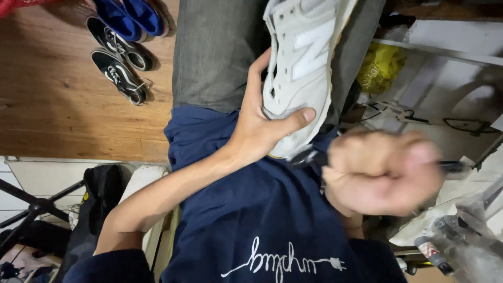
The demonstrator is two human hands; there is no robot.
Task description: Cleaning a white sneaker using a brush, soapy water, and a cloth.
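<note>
At the upper left of the frame, two black sneakers (121, 63) with white laces were seen on the wooden floor (47, 99), and beside them two blue shoes (133, 17) that were cut off by the top edge. At the lower left, a black tripod leg (31, 207) and a dark bag (102, 196) were only partly shown.

In the upper middle, one pale grey sneaker (301, 68) was laid on a grey trouser leg; its top was cut off by the frame edge. It was gripped by the left hand (264, 123), whose thumb was pressed across its side, the fingers being hidden behind it.

Just right of and below the sneaker, the right hand (380, 170) was blurred; it was closed in a fist around a thin dark tool (453, 166), which could not be identified. One yellow bag (380, 65) was seen at the upper right.
</note>
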